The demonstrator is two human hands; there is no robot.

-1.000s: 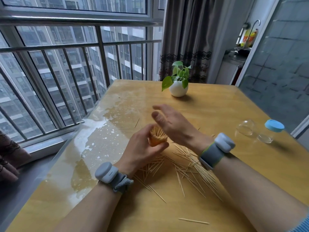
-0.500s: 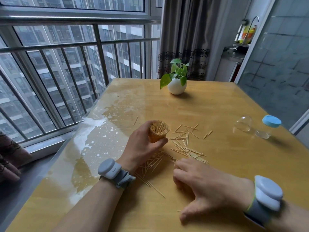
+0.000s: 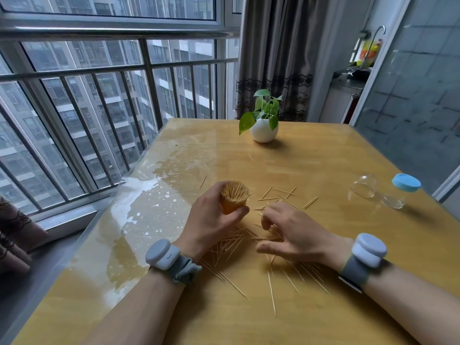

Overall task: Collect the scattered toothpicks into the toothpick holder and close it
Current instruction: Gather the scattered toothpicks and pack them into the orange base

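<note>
Daylight from a barred window (image 3: 104,100) falls across a yellow wooden worktop (image 3: 336,319), where a small potted plant (image 3: 263,125) stands at the far middle. The left hand (image 3: 211,222) grips an upright bundle (image 3: 235,197) of gathered sticks, its tips fanning out above the fist. Just right of it the right hand (image 3: 296,235) lies over the scattered toothpicks (image 3: 229,245), fingers curled down onto them and thumb held apart; whether any stick is actually pinched I cannot tell. Loose sticks lie beneath and between both hands, with more on the far side and the near side. Well to the right, untouched, lies the clear toothpick holder (image 3: 363,188) on its side, with a blue cap (image 3: 406,182) on a clear piece just beside it. The step in hand looks like raking loose sticks together. It would go best by sweeping them parallel first, lifting a small aligned cluster, and feeding it into the bundle tips-up while the left fist loosens only slightly, so nothing already collected slips out.
</note>
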